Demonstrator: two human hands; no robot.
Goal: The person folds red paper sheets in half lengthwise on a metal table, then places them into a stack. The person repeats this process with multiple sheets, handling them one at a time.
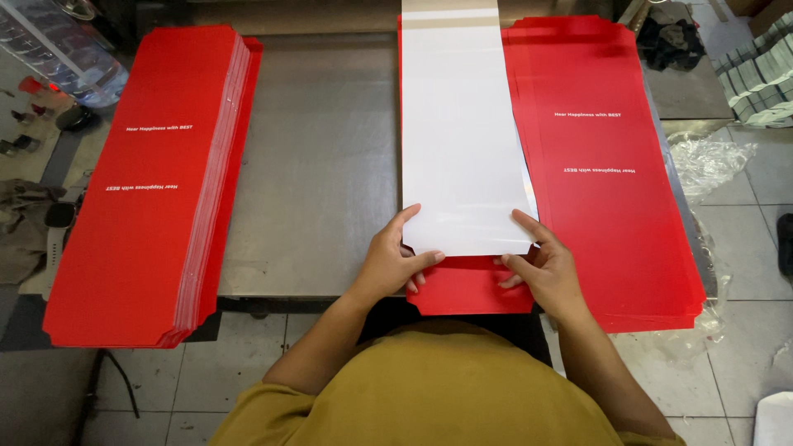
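Note:
A long card sheet (pixel 462 140) lies white side up on the grey metal table (pixel 322 165), its red near flap (pixel 471 289) sticking out toward me. My left hand (pixel 395 263) pinches the sheet's near left corner, thumb on top. My right hand (pixel 541 263) grips the near right corner the same way. The sheet rests partly over a stack of red flat card blanks (pixel 611 182) on the right side of the table.
A tall stack of red card blanks (pixel 140 190) lies along the table's left edge, overhanging toward me. Crumpled clear plastic (pixel 710 161) sits at the right. Bundles of grey-white items (pixel 760 78) stand at the far right on the tiled floor.

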